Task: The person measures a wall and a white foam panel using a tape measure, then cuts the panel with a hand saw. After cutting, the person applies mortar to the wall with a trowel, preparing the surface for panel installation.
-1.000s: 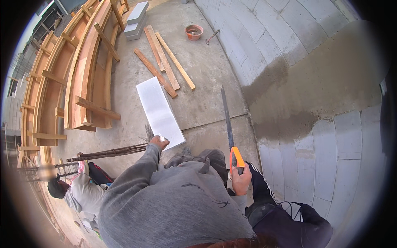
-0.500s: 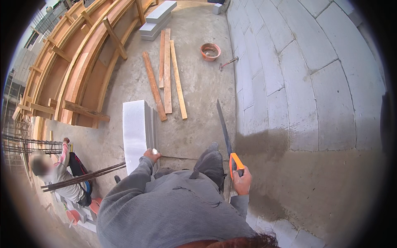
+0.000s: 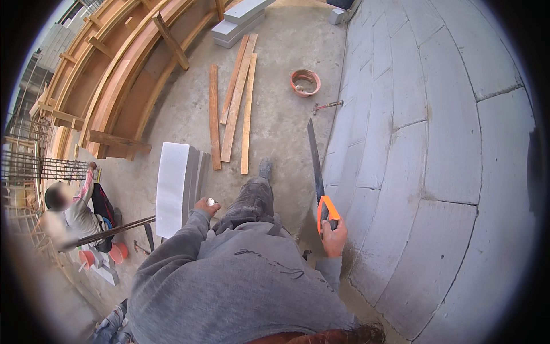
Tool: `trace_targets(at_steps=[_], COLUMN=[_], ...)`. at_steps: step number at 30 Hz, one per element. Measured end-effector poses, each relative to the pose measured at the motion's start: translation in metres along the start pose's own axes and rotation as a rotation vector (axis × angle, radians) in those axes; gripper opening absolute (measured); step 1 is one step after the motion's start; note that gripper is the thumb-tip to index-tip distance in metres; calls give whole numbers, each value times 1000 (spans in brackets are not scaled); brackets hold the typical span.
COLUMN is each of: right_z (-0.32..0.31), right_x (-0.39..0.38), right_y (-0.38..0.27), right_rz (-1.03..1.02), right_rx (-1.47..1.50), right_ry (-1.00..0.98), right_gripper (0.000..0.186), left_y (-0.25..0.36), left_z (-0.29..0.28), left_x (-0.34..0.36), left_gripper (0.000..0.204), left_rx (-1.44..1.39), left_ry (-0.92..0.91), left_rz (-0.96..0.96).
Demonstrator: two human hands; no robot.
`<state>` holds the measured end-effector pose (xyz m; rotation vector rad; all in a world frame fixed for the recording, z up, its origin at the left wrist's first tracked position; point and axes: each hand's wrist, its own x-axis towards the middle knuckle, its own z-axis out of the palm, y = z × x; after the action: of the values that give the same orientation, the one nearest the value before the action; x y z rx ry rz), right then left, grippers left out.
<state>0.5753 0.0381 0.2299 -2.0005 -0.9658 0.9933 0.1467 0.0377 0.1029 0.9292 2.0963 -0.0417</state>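
Note:
My right hand point(image 3: 334, 238) is closed around the orange handle of a handsaw point(image 3: 315, 160). Its long dark blade points away from me, close to the block wall. My left hand point(image 3: 206, 207) is closed on a small white object point(image 3: 211, 202) whose kind I cannot make out. Just left of that hand stands a stack of white blocks point(image 3: 173, 183). One of my legs point(image 3: 249, 200) is stretched forward between my hands.
Wooden planks point(image 3: 231, 114) lie on the concrete floor ahead, with a reddish bucket point(image 3: 305, 83) and a hammer point(image 3: 327, 106) farther right. A pale block wall point(image 3: 401, 143) runs along the right. Curved timber formwork point(image 3: 123, 80) and another person point(image 3: 86, 215) are at left.
My view has shifted, and one foot has stepped forward. My left hand has come away from the block stack with the white object. The saw stays in my right hand.

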Motion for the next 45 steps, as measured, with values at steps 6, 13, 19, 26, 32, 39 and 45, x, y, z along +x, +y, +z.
trace_targets(at_steps=[6, 13, 19, 26, 32, 39, 45], right_z=[30, 98, 163, 250, 316, 358, 399], right_x=[125, 289, 412, 601, 760, 903, 991], right_y=[-38, -138, -256, -335, -437, -524, -564], right_rz=[-112, -271, -188, -193, -180, -354, -395], right_rx=[-136, -210, -31, 21, -42, -103, -145], right_ry=[-51, -85, -165, -282, -382, -323, -325], right_gripper=[26, 22, 23, 27, 23, 24, 22], left_y=[30, 214, 337, 407, 496, 614, 702], left_z=[-2, -104, -164, -165, -244, -325, -373], left_x=[98, 254, 344, 464, 540, 622, 714], left_gripper=[71, 50, 48, 40, 47, 61, 63], left_rx=[148, -477, -613, -625, -561, -379, -364], left_ry=[-126, -50, 130, 182, 207, 338, 229], left_rz=[-259, -39, 122, 59, -157, -146, -168])
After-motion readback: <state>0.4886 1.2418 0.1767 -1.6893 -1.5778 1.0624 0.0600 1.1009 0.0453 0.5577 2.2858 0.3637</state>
